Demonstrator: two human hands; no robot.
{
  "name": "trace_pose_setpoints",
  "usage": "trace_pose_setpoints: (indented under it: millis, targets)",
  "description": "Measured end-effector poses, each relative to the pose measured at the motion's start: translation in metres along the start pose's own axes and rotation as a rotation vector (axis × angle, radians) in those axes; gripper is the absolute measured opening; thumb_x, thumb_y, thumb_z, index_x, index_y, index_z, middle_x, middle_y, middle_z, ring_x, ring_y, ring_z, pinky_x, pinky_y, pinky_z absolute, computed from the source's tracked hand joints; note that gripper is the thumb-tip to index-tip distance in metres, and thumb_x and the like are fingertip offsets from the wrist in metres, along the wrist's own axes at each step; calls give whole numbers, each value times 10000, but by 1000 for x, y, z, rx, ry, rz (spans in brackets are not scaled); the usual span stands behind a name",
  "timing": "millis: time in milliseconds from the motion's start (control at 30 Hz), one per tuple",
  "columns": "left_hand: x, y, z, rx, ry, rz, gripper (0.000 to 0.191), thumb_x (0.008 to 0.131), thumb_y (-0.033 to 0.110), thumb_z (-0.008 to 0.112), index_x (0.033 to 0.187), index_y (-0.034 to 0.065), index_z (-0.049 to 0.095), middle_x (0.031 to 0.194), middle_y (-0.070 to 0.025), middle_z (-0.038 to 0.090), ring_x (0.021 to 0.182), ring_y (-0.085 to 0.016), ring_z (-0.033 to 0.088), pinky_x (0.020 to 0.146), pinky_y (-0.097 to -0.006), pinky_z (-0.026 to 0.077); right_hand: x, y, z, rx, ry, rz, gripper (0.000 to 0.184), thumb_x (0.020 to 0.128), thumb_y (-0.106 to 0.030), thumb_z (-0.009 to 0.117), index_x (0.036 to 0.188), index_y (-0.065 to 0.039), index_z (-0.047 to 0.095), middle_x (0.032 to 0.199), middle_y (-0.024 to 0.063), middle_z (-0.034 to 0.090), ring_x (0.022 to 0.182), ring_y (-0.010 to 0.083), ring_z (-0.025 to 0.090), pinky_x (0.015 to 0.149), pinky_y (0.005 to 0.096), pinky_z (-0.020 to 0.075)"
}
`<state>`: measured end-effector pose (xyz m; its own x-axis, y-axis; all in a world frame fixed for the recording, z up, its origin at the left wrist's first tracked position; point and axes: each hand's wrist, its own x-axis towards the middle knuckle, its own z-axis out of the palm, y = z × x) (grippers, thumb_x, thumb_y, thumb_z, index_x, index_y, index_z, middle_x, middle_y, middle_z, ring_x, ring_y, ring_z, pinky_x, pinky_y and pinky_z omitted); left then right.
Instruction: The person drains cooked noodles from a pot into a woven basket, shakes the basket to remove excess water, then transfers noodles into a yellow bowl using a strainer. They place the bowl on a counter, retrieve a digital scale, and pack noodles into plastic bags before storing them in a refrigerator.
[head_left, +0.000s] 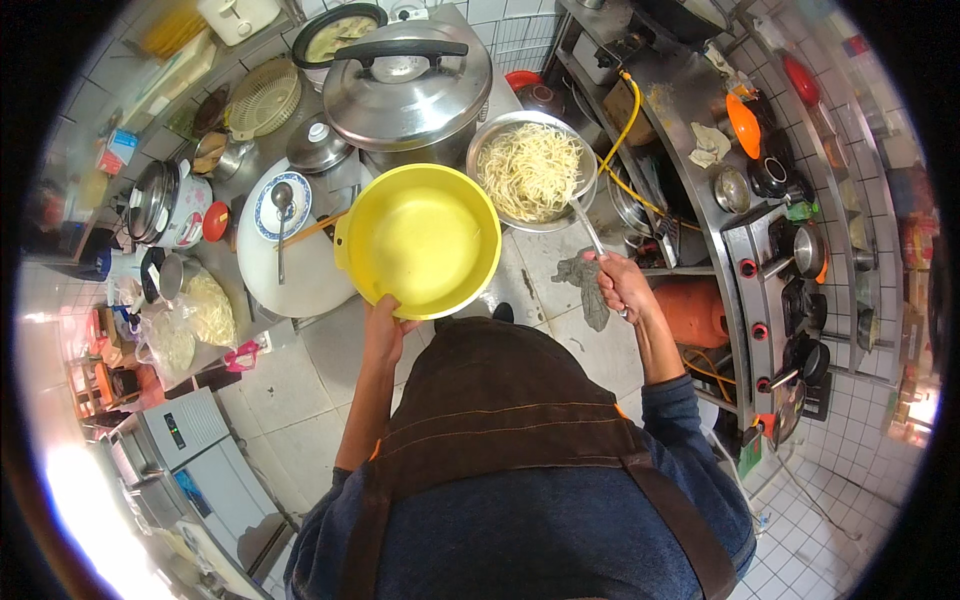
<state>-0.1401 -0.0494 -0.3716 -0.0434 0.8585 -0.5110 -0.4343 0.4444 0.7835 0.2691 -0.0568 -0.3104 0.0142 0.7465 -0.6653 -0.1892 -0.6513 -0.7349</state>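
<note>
My left hand (386, 328) grips the near rim of a yellow plastic basin (425, 240), which looks empty inside. In my right hand (621, 281) is the metal handle of a strainer (588, 225). The strainer is heaped with pale bean sprouts (529, 171) and sits over a metal bowl (551, 223), to the right of the basin. Whether the strainer rests on the bowl I cannot tell. Behind the basin stands a large lidded steel pot (405, 86).
Left of the basin, a white board (300, 296) holds a blue-rimmed plate (262, 217) with a ladle and chopsticks (311, 227). Bags of food (210, 309) lie farther left. A gas stove (742, 270) with a small pan (808, 251) lines the right side, above an orange gas cylinder (690, 311).
</note>
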Motion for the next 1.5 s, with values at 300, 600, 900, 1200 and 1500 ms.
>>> trace_pose_setpoints:
  millis: [300,600,900,1200,1500]
  targets:
    - [6,0,-2,-20,11,-37,648,832,116,482,1449,55,296,1269,-166,570,995,-291,699,618,-372,645,-37,-29,7,132,-77,-75,347,1085,-273,439,1284,-11,545,615,-46,382,402,29,280,314,195,227]
    - [11,0,-7,-4,-6,-61,607,858,129,473,1443,32,343,1302,-168,572,1096,-295,667,742,-413,638,-61,-47,18,292,-97,-117,342,1084,-219,436,1325,8,524,573,-60,353,375,9,248,280,180,207]
    - [11,0,-5,-13,-25,-36,562,869,108,457,1411,-21,385,1294,-193,581,1092,-310,675,739,-397,652,-49,-27,15,317,-104,-44,316,1086,-233,440,1291,-19,547,567,-56,358,366,15,242,275,187,202]
    - [6,3,-4,7,-32,-52,565,868,107,462,1416,-7,383,1303,-177,576,1113,-299,662,757,-412,643,-46,-20,17,349,-169,-53,304,1082,-230,440,1278,-26,551,598,-45,380,393,26,274,292,183,233]
    - [-1,4,3,7,-17,-49,592,862,121,480,1439,53,371,1317,-142,571,1123,-287,651,774,-434,632,-43,-18,15,289,-153,-68,330,1083,-240,440,1299,-12,544,601,-48,378,397,28,264,298,186,220]
